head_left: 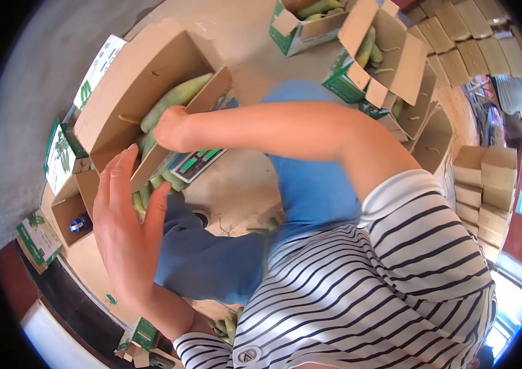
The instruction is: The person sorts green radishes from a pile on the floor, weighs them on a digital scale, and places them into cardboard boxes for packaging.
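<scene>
My right hand [173,129] reaches over the near wall of an open cardboard box [141,80]. Its fingers are curled against a long, pale green cucumber [178,98] inside; the fingertips are hidden. Part of another cucumber [148,144] shows below that hand. On the near left, my left hand [124,209] is raised beside the box, fingers stretched and thumb apart, with nothing in it. A scale with green lit displays [199,163] sits close against the box's near side. More cucumbers [175,179] lie on the floor below the scale, partly covered by my left hand.
Open boxes of cucumbers [350,74] stand at the upper right, with another box [282,37] behind. Stacked brown cartons [488,172] line the right side. A small box [67,215] holds a blue object at the left. My bent legs [211,258] take up the middle.
</scene>
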`<state>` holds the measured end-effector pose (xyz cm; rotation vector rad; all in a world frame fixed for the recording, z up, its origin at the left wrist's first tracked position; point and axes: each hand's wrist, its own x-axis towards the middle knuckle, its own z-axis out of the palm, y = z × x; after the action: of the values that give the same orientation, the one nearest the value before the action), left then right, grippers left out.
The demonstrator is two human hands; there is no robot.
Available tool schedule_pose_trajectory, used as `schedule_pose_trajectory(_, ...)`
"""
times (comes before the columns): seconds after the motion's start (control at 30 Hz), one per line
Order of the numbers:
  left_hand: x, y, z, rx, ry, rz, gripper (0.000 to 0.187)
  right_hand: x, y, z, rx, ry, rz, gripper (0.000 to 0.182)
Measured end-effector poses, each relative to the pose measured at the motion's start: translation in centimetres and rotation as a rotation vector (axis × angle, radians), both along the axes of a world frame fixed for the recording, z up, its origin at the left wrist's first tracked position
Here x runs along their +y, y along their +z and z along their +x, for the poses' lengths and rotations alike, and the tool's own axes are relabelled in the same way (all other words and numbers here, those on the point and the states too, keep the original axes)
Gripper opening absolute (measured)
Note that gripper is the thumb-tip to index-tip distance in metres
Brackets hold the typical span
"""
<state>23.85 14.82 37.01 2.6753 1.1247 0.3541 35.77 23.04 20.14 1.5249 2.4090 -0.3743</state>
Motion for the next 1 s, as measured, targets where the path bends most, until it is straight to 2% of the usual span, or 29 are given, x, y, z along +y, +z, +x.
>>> schedule_pose_trajectory(0.1, -1.1, 0.8, 2.3, 0.042, -0.073, 0.048, 0.042, 0.8, -1.0, -0.8, -0.064, 0.046, -0.064, 0.031)
schedule_pose_trajectory(0.2, -1.3, 0.6, 3.7, 0.083, -0.086, 0.078, 0.038, 0.1, 0.4, -0.7, -0.051, -0.026, -0.050, 0.029)
schedule_pose_trajectory(0.33, 1.1, -2.6, 3.2, 0.134, -0.009, 0.105, 0.035, 1.1, -0.2, -0.7, -0.005, -0.052, -0.107, 0.032)
schedule_pose_trajectory(0.4, 2.5, -4.8, 1.8, 0.261, 0.087, 0.032, 0.036, 0.8, 0.8, -0.2, -0.046, -0.051, -0.144, 0.031)
schedule_pose_trajectory(0.5, 3.9, -7.6, 0.2, 0.609, 0.275, -0.154, 0.039, 0.9, 0.9, 0.2, -0.015, -0.064, -0.132, 0.029)
schedule_pose_trajectory(0.57, 4.4, -9.7, -1.7, 0.570, 0.217, -0.157, 0.042, 0.9, 0.2, 1.4, 0.100, -0.078, -0.048, 0.026)
schedule_pose_trajectory(0.6, 4.2, -9.4, -1.3, 0.572, 0.207, -0.203, 0.041, 0.5, 0.6, 2.4, 0.126, -0.008, 0.020, 0.019)
schedule_pose_trajectory(0.67, 3.9, -10.0, -1.7, 0.470, 0.188, -0.157, 0.037, 0.0, 2.0, 3.3, 0.120, -0.056, 0.013, 0.016)
schedule_pose_trajectory(0.8, 3.9, -9.0, -1.9, 0.475, 0.233, -0.100, 0.035, -0.6, 1.6, 4.9, 0.155, -0.066, 0.078, 0.028)
schedule_pose_trajectory(1.0, 4.3, -8.9, -1.9, 0.448, 0.273, -0.079, 0.033, -1.7, 2.2, 6.0, 0.140, -0.088, 0.106, 0.027)
